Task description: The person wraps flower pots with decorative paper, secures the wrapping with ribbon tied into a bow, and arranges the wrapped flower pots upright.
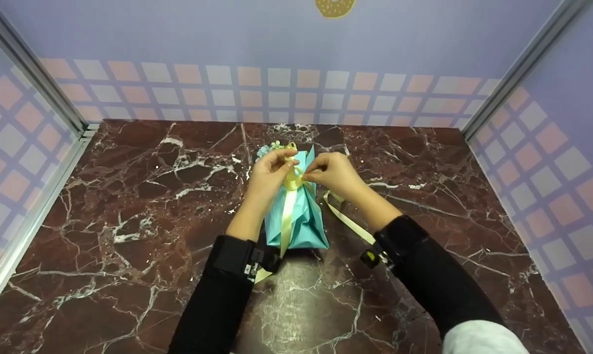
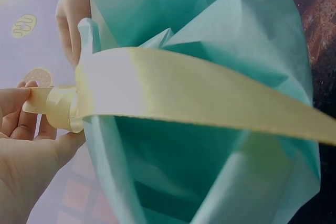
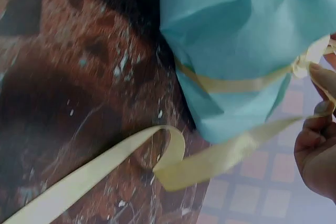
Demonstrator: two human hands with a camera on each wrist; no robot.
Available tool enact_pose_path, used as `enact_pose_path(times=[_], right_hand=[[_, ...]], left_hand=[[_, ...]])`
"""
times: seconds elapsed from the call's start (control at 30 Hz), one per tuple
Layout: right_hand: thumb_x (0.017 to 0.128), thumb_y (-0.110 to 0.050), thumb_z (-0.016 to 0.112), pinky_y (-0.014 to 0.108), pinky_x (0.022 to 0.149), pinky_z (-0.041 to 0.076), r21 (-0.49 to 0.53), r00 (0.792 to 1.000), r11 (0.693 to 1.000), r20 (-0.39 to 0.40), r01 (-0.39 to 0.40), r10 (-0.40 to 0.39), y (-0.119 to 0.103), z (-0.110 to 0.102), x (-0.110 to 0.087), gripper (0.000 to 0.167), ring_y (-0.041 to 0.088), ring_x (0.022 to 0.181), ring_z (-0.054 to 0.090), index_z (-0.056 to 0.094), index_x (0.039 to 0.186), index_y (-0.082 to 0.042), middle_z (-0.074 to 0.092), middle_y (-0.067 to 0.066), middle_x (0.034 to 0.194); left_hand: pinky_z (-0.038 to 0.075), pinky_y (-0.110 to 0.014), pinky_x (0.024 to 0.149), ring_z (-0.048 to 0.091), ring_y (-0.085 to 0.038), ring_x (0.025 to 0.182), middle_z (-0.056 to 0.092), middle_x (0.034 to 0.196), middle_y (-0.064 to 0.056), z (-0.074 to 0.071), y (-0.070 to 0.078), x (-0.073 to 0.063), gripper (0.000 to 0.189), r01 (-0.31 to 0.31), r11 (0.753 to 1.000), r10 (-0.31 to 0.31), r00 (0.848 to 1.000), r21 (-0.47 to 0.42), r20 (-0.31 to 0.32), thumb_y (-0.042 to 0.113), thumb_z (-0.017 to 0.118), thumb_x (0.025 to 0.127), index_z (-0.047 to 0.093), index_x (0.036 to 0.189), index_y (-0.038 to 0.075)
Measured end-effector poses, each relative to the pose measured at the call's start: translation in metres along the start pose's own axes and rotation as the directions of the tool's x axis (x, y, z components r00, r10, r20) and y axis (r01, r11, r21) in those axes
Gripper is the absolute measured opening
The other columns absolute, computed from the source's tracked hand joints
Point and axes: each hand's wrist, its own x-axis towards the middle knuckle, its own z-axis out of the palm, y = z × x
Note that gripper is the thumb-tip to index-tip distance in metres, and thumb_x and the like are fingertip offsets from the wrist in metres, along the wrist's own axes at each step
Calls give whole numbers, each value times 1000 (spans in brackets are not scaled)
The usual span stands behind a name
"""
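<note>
A package in turquoise wrapping paper [image 1: 301, 219] stands on the table, with a pale yellow ribbon [image 1: 287, 216] round it and a loop at its top front. My left hand [image 1: 270, 169] pinches the ribbon loop between thumb and fingers, also seen in the left wrist view, where the ribbon [image 2: 173, 85] crosses the folded paper. On the other side my right hand [image 1: 333, 172] pinches the ribbon close to the knot. From those fingers a loose tail of ribbon [image 3: 226, 161] hangs down and curls across the table in the right wrist view.
Small pale blue and cream flowers [image 1: 269, 148] show behind the left hand at the package's top. The marbled brown table [image 1: 144, 275] is bounded by a checked back wall [image 1: 279, 93] and side walls. A ribbon end [image 1: 263, 275] lies near the left wrist.
</note>
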Motion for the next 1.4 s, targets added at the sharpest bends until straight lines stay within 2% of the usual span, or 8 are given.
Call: enact_pose_path(times=[0.23, 0.5, 0.63, 0.8, 0.97, 1.2, 1.3, 1.4], right_hand=[[81, -7, 77, 29, 68, 46, 18, 994, 1000, -108, -3, 5, -4, 17, 7, 4, 17, 76, 52, 73, 79, -5, 62, 5, 86], [80, 2, 70, 28, 68, 52, 121, 988, 992, -151, -16, 34, -5, 28, 8, 6, 16, 77, 62, 70, 81, -4, 69, 5, 82], [84, 1, 71, 28, 67, 53, 72, 979, 996, -200, 51, -36, -4, 31, 7, 8, 16, 76, 64, 68, 91, -2, 70, 7, 83], [86, 1, 69, 28, 66, 52, 11, 971, 997, -229, 78, -74, -3, 33, 9, 25, 16, 75, 63, 67, 111, -3, 69, 7, 85], [81, 10, 62, 26, 59, 43, -2, 963, 995, -254, 96, -93, -2, 34, 12, 28, 15, 68, 52, 70, 106, 0, 59, 5, 78], [74, 16, 57, 28, 60, 35, -45, 964, 989, -222, 138, -144, -1, 33, 15, 29, 21, 70, 46, 69, 96, 1, 47, 4, 76], [75, 15, 56, 32, 67, 42, -58, 973, 989, -182, 136, -145, -2, 31, 15, 27, 27, 79, 52, 67, 95, 1, 53, 6, 82], [78, 13, 57, 37, 75, 49, -49, 983, 992, -143, 114, -120, -3, 29, 15, 28, 26, 85, 56, 68, 100, 1, 61, 9, 88]], left_hand=[[54, -26, 80, 61, -24, 99, 61, 114, -19, 1, 1, -1, 24, 9, 1000, -9, 1000, -8, -1, -11, 57, 92, 63, 114, -8], [54, -26, 78, 61, -25, 96, 63, 109, -18, 0, 3, -2, 22, 33, 999, -33, 999, 5, -1, -9, 58, 92, 65, 113, -5], [54, -27, 79, 61, -29, 99, 61, 112, -23, -1, 4, -3, 21, 28, 999, -28, 1000, -20, 8, -8, 57, 93, 64, 113, -6], [55, -32, 83, 60, -27, 100, 58, 117, -22, -1, 4, -4, 22, 26, 998, -25, 1000, -55, 18, -9, 56, 93, 63, 113, -7], [56, -34, 82, 61, -23, 94, 61, 113, -19, -1, 3, -4, 21, 37, 997, -36, 999, -67, 15, -9, 57, 93, 64, 112, -6], [56, -38, 83, 61, -25, 96, 60, 114, -25, -1, 3, -5, 21, 35, 995, -34, 999, -89, 13, -11, 57, 92, 63, 112, -8], [56, -37, 83, 61, -25, 95, 57, 116, -29, -1, 3, -5, 21, 36, 995, -35, 999, -88, 16, -11, 56, 92, 63, 112, -9], [56, -36, 82, 61, -24, 93, 60, 111, -24, -2, 3, -5, 21, 43, 996, -42, 999, -80, 7, -11, 57, 92, 63, 112, -8]])
